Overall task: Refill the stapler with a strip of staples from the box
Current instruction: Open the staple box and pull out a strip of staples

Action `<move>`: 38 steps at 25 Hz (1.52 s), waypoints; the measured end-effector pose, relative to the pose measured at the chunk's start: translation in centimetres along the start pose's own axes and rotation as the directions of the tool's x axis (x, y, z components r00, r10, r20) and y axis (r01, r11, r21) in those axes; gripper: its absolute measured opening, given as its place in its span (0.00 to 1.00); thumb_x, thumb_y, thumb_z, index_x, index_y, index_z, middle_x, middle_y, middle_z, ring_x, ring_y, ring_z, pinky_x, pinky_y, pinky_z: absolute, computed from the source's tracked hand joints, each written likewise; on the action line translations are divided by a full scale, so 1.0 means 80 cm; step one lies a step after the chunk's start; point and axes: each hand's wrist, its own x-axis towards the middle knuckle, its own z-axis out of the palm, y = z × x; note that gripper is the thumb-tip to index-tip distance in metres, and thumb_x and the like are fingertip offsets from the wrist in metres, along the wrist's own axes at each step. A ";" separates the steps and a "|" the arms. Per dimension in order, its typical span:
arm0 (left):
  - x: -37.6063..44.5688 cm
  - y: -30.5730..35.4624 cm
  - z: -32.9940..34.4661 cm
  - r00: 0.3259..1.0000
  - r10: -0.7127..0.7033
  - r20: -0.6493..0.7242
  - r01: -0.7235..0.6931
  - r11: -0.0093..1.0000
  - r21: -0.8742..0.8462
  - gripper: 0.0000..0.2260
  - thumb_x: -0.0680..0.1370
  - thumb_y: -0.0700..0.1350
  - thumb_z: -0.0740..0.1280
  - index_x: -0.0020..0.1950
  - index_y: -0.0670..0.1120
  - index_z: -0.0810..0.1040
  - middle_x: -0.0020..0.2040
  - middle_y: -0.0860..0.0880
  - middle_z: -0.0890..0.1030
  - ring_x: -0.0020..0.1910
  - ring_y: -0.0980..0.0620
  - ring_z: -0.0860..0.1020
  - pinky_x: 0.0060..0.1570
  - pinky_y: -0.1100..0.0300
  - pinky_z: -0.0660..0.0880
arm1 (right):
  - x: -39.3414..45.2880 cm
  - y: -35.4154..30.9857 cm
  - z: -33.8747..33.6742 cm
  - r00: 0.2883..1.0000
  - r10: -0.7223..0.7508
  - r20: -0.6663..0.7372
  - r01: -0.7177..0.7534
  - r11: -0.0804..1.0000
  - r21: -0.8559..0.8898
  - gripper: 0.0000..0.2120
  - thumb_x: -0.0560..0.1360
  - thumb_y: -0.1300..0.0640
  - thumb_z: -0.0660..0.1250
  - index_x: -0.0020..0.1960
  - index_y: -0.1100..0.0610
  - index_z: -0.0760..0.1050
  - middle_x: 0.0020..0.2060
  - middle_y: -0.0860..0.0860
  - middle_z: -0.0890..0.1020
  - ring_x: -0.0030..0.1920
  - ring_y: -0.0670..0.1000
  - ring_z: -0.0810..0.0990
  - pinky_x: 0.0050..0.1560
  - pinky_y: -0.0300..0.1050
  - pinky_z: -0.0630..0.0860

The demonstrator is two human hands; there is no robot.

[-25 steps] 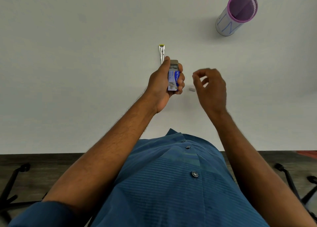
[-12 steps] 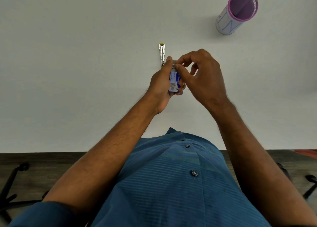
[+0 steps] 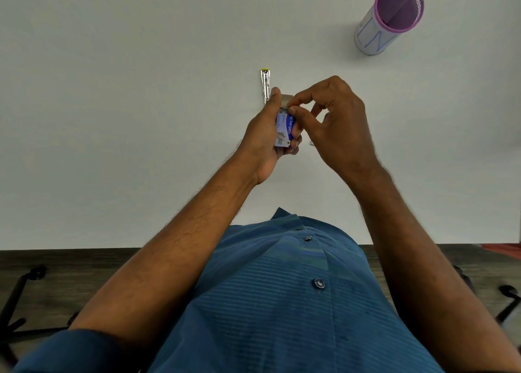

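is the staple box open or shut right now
Open: the staple box in the left hand has its inner tray end slid out at the top, where the right hand pinches.

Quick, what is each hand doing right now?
Left hand: closed around the staple box.
Right hand: fingertips pinched at the box's open top; what they grip cannot be told.

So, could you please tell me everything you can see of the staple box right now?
The staple box is a small cardboard-looking carton, white and blue, with printed lettering down its side. It is held above the white table, lengthwise away from the person, gripped in the left hand. The right hand pinches at its far end, where a grey inner part shows. Whether a strip is coming out is hidden by the fingertips.
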 end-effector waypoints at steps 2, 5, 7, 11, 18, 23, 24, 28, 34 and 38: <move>0.000 0.000 -0.001 1.000 0.015 -0.007 -0.015 0.999 0.035 0.23 0.84 0.62 0.54 0.48 0.48 0.80 0.31 0.49 0.80 0.29 0.53 0.77 0.35 0.59 0.75 | 0.001 -0.003 -0.001 1.000 0.009 0.012 -0.009 1.000 0.002 0.05 0.78 0.54 0.72 0.53 0.52 0.83 0.49 0.44 0.77 0.43 0.43 0.76 0.42 0.26 0.68; 0.001 -0.002 -0.004 0.999 0.029 -0.016 -0.028 0.997 0.073 0.22 0.84 0.62 0.54 0.48 0.49 0.81 0.33 0.48 0.81 0.30 0.52 0.79 0.36 0.58 0.76 | 0.004 -0.007 -0.004 0.998 0.011 0.059 -0.010 1.000 -0.014 0.04 0.78 0.53 0.72 0.52 0.50 0.83 0.49 0.44 0.78 0.42 0.43 0.77 0.44 0.28 0.71; 0.001 -0.004 -0.004 0.999 0.038 -0.005 -0.038 0.997 0.070 0.22 0.84 0.62 0.54 0.49 0.49 0.81 0.34 0.47 0.81 0.31 0.52 0.79 0.36 0.57 0.76 | 0.007 -0.007 -0.006 0.995 0.021 0.102 -0.018 0.999 -0.031 0.04 0.78 0.53 0.72 0.52 0.48 0.83 0.49 0.44 0.80 0.41 0.42 0.76 0.45 0.31 0.72; 0.000 -0.005 -0.003 1.000 0.023 0.010 -0.023 1.000 0.014 0.22 0.84 0.61 0.53 0.49 0.50 0.82 0.35 0.46 0.81 0.31 0.51 0.77 0.36 0.56 0.75 | 0.009 -0.006 -0.008 0.994 0.018 0.111 -0.015 1.000 -0.023 0.04 0.78 0.52 0.71 0.52 0.49 0.82 0.48 0.44 0.79 0.41 0.41 0.75 0.45 0.29 0.70; -0.003 0.003 -0.001 0.988 0.007 0.157 0.007 0.996 -0.093 0.24 0.85 0.60 0.52 0.46 0.45 0.79 0.33 0.46 0.76 0.31 0.49 0.72 0.34 0.56 0.70 | 0.004 -0.004 -0.001 0.993 0.121 0.012 -0.122 0.980 0.158 0.09 0.83 0.54 0.64 0.60 0.51 0.81 0.51 0.45 0.80 0.45 0.37 0.76 0.46 0.25 0.70; -0.004 0.003 0.001 0.985 -0.007 0.175 0.028 0.993 -0.115 0.25 0.85 0.61 0.51 0.49 0.43 0.78 0.33 0.46 0.75 0.31 0.50 0.72 0.33 0.58 0.71 | 0.004 -0.002 0.001 0.988 0.156 0.005 -0.154 0.970 0.188 0.09 0.81 0.52 0.67 0.54 0.53 0.84 0.51 0.46 0.82 0.46 0.42 0.79 0.46 0.27 0.72; -0.004 0.003 0.002 0.986 -0.011 0.165 0.030 0.993 -0.111 0.24 0.85 0.60 0.51 0.52 0.43 0.78 0.35 0.45 0.75 0.32 0.50 0.72 0.35 0.58 0.71 | 0.004 -0.002 0.001 0.986 0.167 0.017 -0.167 0.966 0.196 0.08 0.80 0.51 0.68 0.54 0.52 0.84 0.52 0.46 0.82 0.47 0.45 0.81 0.47 0.30 0.74; -0.002 0.001 0.000 0.994 -0.021 0.103 0.030 0.996 -0.086 0.25 0.85 0.59 0.53 0.69 0.42 0.76 0.47 0.40 0.76 0.41 0.47 0.75 0.43 0.55 0.74 | 0.006 -0.003 0.001 0.975 0.208 0.079 -0.220 0.951 0.215 0.04 0.78 0.49 0.72 0.51 0.48 0.83 0.54 0.46 0.82 0.49 0.47 0.81 0.49 0.34 0.77; 0.005 0.001 0.000 0.998 -0.046 0.053 0.049 0.997 -0.064 0.19 0.86 0.55 0.55 0.59 0.46 0.81 0.47 0.41 0.80 0.43 0.47 0.78 0.44 0.55 0.77 | 0.014 0.000 0.000 0.967 0.215 0.140 -0.239 0.953 0.189 0.02 0.77 0.53 0.71 0.49 0.48 0.81 0.53 0.46 0.79 0.46 0.42 0.78 0.46 0.28 0.74; 0.016 0.003 -0.001 0.999 -0.023 -0.025 0.022 0.998 -0.052 0.16 0.84 0.48 0.59 0.64 0.39 0.78 0.40 0.44 0.80 0.36 0.50 0.80 0.39 0.56 0.80 | 0.020 0.005 0.003 0.959 0.236 0.160 -0.262 0.950 0.170 0.04 0.77 0.54 0.71 0.51 0.52 0.82 0.55 0.48 0.79 0.46 0.41 0.77 0.45 0.27 0.74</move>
